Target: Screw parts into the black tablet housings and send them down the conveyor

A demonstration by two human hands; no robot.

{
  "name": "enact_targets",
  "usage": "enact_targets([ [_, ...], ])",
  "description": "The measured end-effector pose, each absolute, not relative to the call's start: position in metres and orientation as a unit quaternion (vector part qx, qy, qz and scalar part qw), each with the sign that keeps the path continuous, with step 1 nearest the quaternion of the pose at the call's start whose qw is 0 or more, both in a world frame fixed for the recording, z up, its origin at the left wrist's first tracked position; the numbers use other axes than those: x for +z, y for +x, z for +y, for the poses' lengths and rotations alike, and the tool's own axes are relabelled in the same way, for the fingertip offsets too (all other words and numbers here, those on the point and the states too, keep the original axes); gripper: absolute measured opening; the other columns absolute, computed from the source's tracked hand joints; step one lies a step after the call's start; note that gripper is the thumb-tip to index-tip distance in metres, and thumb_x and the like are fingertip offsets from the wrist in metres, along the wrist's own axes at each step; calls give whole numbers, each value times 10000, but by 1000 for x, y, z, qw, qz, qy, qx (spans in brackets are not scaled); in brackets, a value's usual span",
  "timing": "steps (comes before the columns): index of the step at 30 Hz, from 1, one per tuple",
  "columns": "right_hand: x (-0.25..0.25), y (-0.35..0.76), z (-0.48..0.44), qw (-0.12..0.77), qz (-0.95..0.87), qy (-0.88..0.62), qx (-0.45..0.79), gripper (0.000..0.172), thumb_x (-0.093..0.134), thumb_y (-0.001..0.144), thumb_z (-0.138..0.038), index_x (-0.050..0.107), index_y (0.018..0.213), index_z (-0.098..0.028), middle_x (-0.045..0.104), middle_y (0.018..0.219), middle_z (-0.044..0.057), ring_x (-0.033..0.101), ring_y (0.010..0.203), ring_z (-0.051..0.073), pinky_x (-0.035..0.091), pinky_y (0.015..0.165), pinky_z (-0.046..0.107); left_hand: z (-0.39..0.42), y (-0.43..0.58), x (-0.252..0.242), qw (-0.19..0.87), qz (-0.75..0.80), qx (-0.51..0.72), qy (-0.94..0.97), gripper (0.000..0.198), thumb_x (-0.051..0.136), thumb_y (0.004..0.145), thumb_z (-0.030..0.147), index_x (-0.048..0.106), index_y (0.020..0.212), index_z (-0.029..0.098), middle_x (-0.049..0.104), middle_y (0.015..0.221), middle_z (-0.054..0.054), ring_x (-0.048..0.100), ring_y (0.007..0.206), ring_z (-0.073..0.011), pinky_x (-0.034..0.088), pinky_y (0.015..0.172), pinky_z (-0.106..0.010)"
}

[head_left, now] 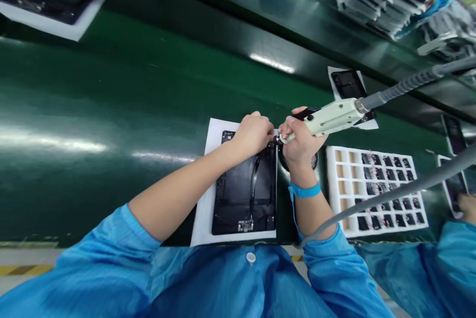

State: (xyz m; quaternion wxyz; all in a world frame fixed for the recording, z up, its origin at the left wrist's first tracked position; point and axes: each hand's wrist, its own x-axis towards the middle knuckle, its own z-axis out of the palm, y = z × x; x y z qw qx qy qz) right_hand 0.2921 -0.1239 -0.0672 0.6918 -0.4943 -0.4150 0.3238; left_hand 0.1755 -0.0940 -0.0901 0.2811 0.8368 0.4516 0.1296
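From the head view, I see someone leaning over a green table (pixel 148 90), both forearms reaching forward, blue sleeves pushed back. The open black tablet (pixel 236 199) lies on a white sheet (pixel 204 209) right in front of the body, its inner parts facing up. Its long side runs away from the body toward the far side of the table, the far end partly hidden by the left hand (pixel 255 132).

That hand is the nearer one: it sits over the tablet's far end, fingers bent together by the far right corner. Whether they pinch anything, I cannot tell. The right hand (pixel 300 142) is just beyond the tablet's right edge, wrapped firmly around a pale power screwdriver (pixel 332 118). From there, the tablet lies leftward and back toward the body. The tool slants, its tip pointing left to that same corner, close by the left fingertips; contact is too small to make out.

Right of the right forearm is a white tray (pixel 336 232) of small black parts.
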Motion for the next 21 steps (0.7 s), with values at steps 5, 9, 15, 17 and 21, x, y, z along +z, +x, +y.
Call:
enact_targets([
  [5, -69, 291, -126, 691, -411, -491, 335, 141, 730, 712, -240, 657, 832, -249, 535, 484, -118, 497, 393, 105, 451, 474, 275, -94, 176, -93, 277, 445, 136, 841, 215, 671, 1009, 139, 886, 1011, 149, 799, 976, -149, 647, 988, -320, 481, 866, -437],
  [9, -69, 288, -127, 682, -421, -502, 326, 130, 729, 713, -253, 636, 804, -249, 527, 478, -119, 501, 384, 106, 454, 460, 273, -94, 176, -93, 276, 444, 140, 841, 226, 653, 1021, 143, 879, 1015, 149, 797, 992, -154, 641, 980, -318, 475, 857, -432],
  [15, -72, 283, -128, 677, -425, -502, 329, 131, 732, 709, -235, 639, 800, -238, 553, 493, -108, 510, 388, 100, 455, 460, 260, -95, 173, -93, 268, 446, 135, 843, 238, 631, 1009, 116, 864, 981, 153, 797, 987, -148, 650, 975, -315, 487, 860, -426],
  [17, -73, 280, -127, 680, -418, -501, 336, 151, 744, 699, -242, 632, 799, -238, 560, 494, -105, 513, 392, 102, 455, 460, 258, -95, 175, -94, 263, 446, 135, 845, 238, 628, 1007, 110, 855, 958, 159, 803, 1000, -141, 648, 962, -307, 491, 863, -423],
  [21, -69, 283, -131, 685, -403, -497, 349, 184, 769, 699, -265, 637, 823, -230, 581, 514, -96, 525, 404, 106, 459, 468, 261, -97, 173, -88, 251, 444, 120, 852, 220, 634, 1018, 114, 843, 962, 151, 799, 1004, -144, 660, 971, -303, 519, 888, -419],
])
